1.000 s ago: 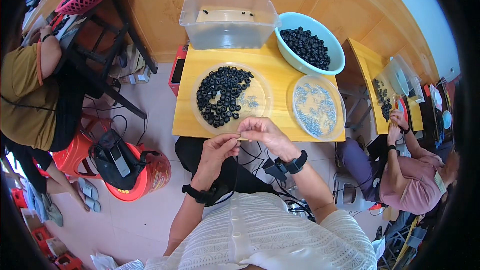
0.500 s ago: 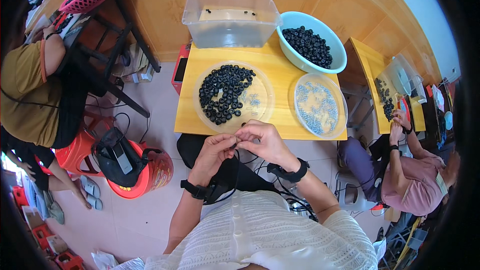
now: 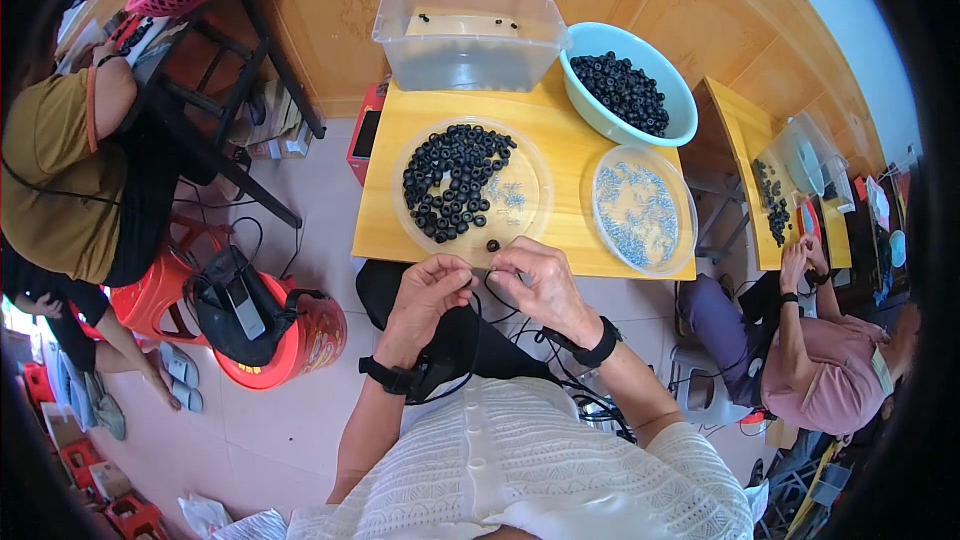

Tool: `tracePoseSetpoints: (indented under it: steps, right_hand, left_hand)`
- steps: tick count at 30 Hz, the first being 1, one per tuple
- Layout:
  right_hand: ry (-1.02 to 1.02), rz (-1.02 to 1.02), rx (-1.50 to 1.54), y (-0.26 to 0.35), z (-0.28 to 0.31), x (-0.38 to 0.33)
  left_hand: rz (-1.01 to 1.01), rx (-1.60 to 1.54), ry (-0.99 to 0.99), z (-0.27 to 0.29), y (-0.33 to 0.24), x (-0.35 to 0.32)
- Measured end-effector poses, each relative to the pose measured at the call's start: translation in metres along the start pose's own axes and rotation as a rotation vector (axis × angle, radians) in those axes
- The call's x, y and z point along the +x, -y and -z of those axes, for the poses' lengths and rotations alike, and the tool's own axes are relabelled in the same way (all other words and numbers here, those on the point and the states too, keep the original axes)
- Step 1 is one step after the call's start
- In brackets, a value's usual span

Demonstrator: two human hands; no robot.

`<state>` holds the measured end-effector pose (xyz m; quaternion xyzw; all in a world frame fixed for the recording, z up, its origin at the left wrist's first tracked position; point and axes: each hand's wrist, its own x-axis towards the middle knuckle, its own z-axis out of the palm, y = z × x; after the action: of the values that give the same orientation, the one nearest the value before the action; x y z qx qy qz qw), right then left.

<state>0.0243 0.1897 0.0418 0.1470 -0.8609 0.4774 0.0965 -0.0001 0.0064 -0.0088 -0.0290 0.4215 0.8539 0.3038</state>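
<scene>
My left hand [image 3: 432,298] is closed in a pinch just off the table's front edge, with a small black ring-shaped part [image 3: 471,283] at its fingertips. Close beside it, the fingers of my right hand [image 3: 543,288] are bent together; what they hold, if anything, is too small to make out. One loose black ring [image 3: 493,246] lies at the near rim of a round clear tray [image 3: 535,218], just beyond my fingertips. Inside that tray are a heap of black rings [image 3: 445,175] and some small silvery pieces [image 3: 508,194].
A second round tray [image 3: 690,250] of silvery pieces lies to the right. Behind stand a light-blue bowl [image 3: 683,130] of black rings and a clear plastic bin [image 3: 470,65]. Cables hang below my hands. Co-workers sit at left and right; a red bucket [image 3: 315,345] stands on the floor.
My hands have moved slightly apart, opening a small gap between the fingertips. The loose black ring at the tray's near rim, partly covered before, now shows fully.
</scene>
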Motion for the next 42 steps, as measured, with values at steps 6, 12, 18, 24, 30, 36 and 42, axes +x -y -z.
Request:
tracePoseSetpoints:
  steps: [6,12,18,24,30,36,42]
  right_hand:
    - [-0.039,-0.049,0.037,-0.002,-0.002,-0.001]
    - [-0.027,-0.178,0.214,0.002,-0.004,-0.004]
    - [0.003,-0.195,0.183,0.009,-0.001,-0.003]
    - [0.199,-0.342,0.154,0.012,0.01,-0.001]
    - [0.377,-0.552,0.704,-0.009,0.017,-0.004]
    - [0.418,-0.654,0.709,-0.014,0.017,0.008]
    - [-0.054,-0.183,-0.274,-0.085,0.031,0.082]
  left_hand:
    - [-0.064,-0.033,-0.018,-0.001,0.001,0.0]
    - [-0.168,0.13,-0.015,-0.004,0.005,0.001]
    - [-0.28,0.241,0.019,-0.013,0.005,0.0]
    - [-0.267,0.33,0.122,-0.013,0.006,-0.002]
    - [-0.157,0.273,0.275,-0.014,-0.001,-0.006]
    - [-0.132,0.184,0.22,-0.01,0.001,-0.007]
    - [-0.158,0.196,0.16,-0.009,0.001,-0.007]
